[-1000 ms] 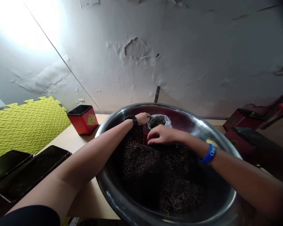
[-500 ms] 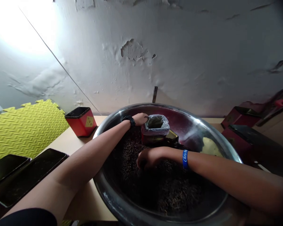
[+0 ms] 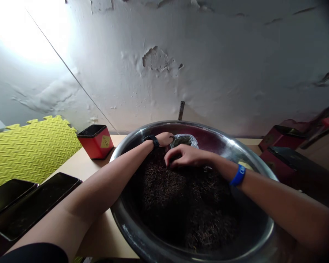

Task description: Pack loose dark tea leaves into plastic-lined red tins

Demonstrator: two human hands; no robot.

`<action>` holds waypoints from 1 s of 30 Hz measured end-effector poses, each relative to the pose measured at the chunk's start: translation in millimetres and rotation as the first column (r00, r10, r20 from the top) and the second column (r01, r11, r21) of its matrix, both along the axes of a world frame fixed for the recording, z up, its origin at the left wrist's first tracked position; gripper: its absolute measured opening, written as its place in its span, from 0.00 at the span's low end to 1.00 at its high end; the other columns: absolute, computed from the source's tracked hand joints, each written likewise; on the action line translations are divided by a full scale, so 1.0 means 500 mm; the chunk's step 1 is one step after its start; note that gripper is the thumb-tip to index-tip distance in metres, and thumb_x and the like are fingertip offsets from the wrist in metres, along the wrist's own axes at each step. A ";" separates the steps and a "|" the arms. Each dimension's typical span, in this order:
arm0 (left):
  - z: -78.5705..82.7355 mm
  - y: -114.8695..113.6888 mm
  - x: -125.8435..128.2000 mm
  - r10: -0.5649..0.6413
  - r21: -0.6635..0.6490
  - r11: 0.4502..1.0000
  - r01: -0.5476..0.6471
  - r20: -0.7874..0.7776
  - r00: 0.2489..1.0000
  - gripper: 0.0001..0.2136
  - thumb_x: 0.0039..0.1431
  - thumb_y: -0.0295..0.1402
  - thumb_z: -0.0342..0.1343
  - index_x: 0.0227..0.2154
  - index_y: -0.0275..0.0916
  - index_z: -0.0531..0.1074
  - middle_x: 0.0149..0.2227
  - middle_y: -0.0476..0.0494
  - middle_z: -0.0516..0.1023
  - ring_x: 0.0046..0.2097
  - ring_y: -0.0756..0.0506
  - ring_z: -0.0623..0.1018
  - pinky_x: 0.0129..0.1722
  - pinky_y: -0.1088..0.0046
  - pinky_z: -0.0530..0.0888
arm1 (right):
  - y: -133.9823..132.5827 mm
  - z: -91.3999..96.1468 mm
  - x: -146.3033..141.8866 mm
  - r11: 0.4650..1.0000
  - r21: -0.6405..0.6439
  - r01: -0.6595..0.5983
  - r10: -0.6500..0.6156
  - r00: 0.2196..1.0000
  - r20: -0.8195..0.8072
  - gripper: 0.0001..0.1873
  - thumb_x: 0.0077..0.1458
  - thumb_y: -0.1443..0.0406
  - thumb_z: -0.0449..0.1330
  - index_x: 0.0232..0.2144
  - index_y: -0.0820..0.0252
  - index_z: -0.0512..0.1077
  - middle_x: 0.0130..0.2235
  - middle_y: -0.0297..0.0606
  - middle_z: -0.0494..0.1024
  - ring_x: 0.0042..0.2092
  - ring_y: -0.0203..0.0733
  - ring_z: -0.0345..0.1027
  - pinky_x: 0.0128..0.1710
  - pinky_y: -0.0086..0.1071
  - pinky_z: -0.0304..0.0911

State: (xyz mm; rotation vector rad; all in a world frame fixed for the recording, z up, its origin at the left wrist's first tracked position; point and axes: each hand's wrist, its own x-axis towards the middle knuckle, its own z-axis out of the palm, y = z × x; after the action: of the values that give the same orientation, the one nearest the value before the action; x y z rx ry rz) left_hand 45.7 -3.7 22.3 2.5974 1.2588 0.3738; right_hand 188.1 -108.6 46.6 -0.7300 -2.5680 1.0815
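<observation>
A big steel basin (image 3: pixel 126 226) on the table holds a heap of dark loose tea leaves (image 3: pixel 181 197). At the basin's far side stands a red tin lined with a clear plastic bag (image 3: pixel 186 138). My left hand (image 3: pixel 166 138), with a black watch on the wrist, grips the bag's left rim. My right hand (image 3: pixel 182 156), with a blue wristband, is cupped with fingers closed in front of the tin's mouth; what it holds is hidden.
An open red tin (image 3: pixel 97 141) stands on the table left of the basin. Two dark flat lids (image 3: pixel 30 204) lie at the near left beside a yellow foam mat (image 3: pixel 30 146). More red tins (image 3: pixel 285 140) sit at the right. A peeling white wall is behind.
My right hand went down into the leaves half a second ago and has now come back up to the tin's mouth. My left hand has stayed on the bag's rim.
</observation>
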 end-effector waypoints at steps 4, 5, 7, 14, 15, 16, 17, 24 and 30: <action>0.001 -0.001 0.000 -0.013 0.005 1.000 0.013 0.010 1.000 0.14 0.56 0.32 0.42 0.34 0.32 0.73 0.36 0.40 0.76 0.33 0.48 0.71 0.32 0.75 0.65 | 0.029 0.024 0.055 0.959 -0.003 0.283 -0.274 0.928 -0.251 0.11 0.48 0.63 0.60 0.35 0.62 0.73 0.37 0.39 0.75 0.39 0.39 0.68 0.43 0.35 0.63; 0.001 -0.001 0.000 -0.010 0.002 1.000 0.010 0.011 1.000 0.14 0.56 0.32 0.42 0.34 0.32 0.73 0.35 0.40 0.76 0.32 0.48 0.71 0.32 0.75 0.65 | 0.041 0.020 0.066 0.934 0.016 0.356 -0.335 0.893 -0.300 0.12 0.48 0.62 0.59 0.36 0.62 0.72 0.37 0.39 0.75 0.39 0.39 0.68 0.43 0.36 0.63; 0.001 -0.001 0.000 -0.009 -0.009 1.000 0.009 -0.001 1.000 0.14 0.55 0.31 0.42 0.34 0.33 0.73 0.33 0.41 0.76 0.31 0.48 0.71 0.31 0.75 0.64 | 0.063 0.004 0.080 0.873 0.139 0.467 -0.408 0.857 -0.315 0.13 0.49 0.62 0.58 0.37 0.61 0.73 0.38 0.40 0.75 0.40 0.40 0.68 0.44 0.38 0.63; 0.003 -0.002 -0.001 -0.008 0.005 1.000 0.008 -0.030 1.000 0.15 0.55 0.32 0.41 0.35 0.34 0.72 0.34 0.41 0.76 0.32 0.48 0.71 0.30 0.76 0.64 | 0.070 -0.003 0.084 0.701 0.559 0.442 -0.422 0.890 -0.175 0.10 0.51 0.63 0.57 0.33 0.60 0.75 0.42 0.41 0.74 0.44 0.42 0.67 0.46 0.36 0.61; 0.003 -0.002 -0.002 -0.014 0.004 1.000 0.014 -0.031 0.999 0.15 0.55 0.32 0.41 0.34 0.34 0.72 0.33 0.42 0.76 0.31 0.48 0.71 0.30 0.76 0.64 | 0.062 0.005 0.080 0.702 0.528 0.479 -0.442 0.873 -0.204 0.11 0.52 0.62 0.56 0.33 0.61 0.75 0.39 0.40 0.76 0.40 0.41 0.68 0.42 0.35 0.62; 0.002 -0.001 -0.002 -0.016 0.005 1.000 0.016 -0.029 0.999 0.15 0.55 0.32 0.41 0.34 0.34 0.73 0.33 0.42 0.76 0.31 0.48 0.71 0.30 0.76 0.64 | 0.053 0.011 0.074 0.724 0.489 0.487 -0.447 0.871 -0.206 0.12 0.53 0.61 0.55 0.33 0.62 0.75 0.35 0.39 0.76 0.37 0.40 0.68 0.39 0.33 0.63; 0.002 -0.001 -0.001 -0.014 0.010 1.000 0.014 -0.025 1.000 0.14 0.56 0.32 0.41 0.34 0.34 0.73 0.33 0.42 0.76 0.32 0.48 0.71 0.30 0.75 0.64 | 0.044 0.012 0.065 0.765 0.451 0.460 -0.428 0.886 -0.178 0.13 0.53 0.60 0.55 0.32 0.62 0.74 0.33 0.38 0.76 0.35 0.39 0.68 0.37 0.32 0.63; 0.000 -0.002 0.000 0.023 0.006 1.000 -0.023 -0.007 1.000 0.14 0.56 0.31 0.42 0.33 0.34 0.73 0.32 0.42 0.76 0.32 0.48 0.72 0.32 0.75 0.65 | -0.009 -0.141 -0.035 0.962 0.232 -0.145 0.047 0.922 0.383 0.32 0.41 0.55 0.64 0.49 0.61 0.69 0.54 0.46 0.66 0.53 0.49 0.61 0.51 0.36 0.57; 0.004 -0.006 -0.001 0.020 0.004 1.000 -0.019 -0.014 1.000 0.15 0.56 0.31 0.41 0.34 0.35 0.74 0.34 0.43 0.76 0.33 0.48 0.72 0.33 0.76 0.66 | -0.022 -0.204 -0.070 0.978 0.062 -0.197 0.132 0.825 0.549 0.41 0.32 0.58 0.69 0.52 0.58 0.66 0.50 0.44 0.68 0.47 0.48 0.65 0.44 0.35 0.62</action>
State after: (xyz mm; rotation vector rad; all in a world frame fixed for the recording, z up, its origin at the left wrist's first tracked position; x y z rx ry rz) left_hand 45.0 -6.6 24.5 2.5972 1.2900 0.3633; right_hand 153.1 -119.5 -55.5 -0.9051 -3.1978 0.8457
